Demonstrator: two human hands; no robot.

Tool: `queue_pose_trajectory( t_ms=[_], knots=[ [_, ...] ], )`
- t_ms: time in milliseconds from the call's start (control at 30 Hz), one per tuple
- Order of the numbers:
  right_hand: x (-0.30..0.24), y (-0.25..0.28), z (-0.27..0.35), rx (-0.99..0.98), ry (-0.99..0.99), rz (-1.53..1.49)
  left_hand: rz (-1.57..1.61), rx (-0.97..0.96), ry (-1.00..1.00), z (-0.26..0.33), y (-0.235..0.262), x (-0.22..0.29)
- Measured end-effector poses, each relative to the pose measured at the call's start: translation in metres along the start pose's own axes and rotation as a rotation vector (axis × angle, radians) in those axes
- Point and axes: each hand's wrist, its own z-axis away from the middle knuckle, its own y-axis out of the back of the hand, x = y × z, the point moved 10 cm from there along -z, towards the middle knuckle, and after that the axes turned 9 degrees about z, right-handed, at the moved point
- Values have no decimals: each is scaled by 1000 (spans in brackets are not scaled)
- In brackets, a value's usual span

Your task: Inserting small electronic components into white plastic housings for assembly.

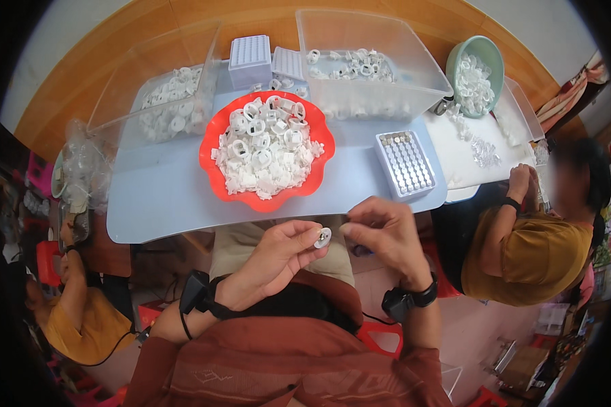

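Note:
My left hand (276,256) pinches a small white round plastic part (323,237) between thumb and fingertips, above my lap just off the table's front edge. A small dark and metallic detail shows at the part's middle. Close by on the right, my right hand (387,234) is closed, with thumb and forefinger drawn together; whatever they hold, if anything, is too small to make out. Beyond my hands, a red scalloped bowl (214,178) is heaped with white plastic parts (265,152). To its right stands a white tray (414,192) with rows of small silvery round pieces.
A clear bin (400,102) and another clear bin (112,112) hold white parts on the light blue table (156,197). Lilac gridded trays (250,61) stand between them. A green basin (497,68) is at the far right. Co-workers (529,251) sit on both sides.

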Motion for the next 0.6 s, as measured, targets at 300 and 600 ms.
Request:
queue_pose_trajectory(
  t_ms=[300,600],
  knots=[
    [-30,133,-52,626,281,887,54,-14,38,-2,7,-5],
    [-7,145,-83,568,-10,1131,87,-22,65,-2,15,-7]
  ],
)
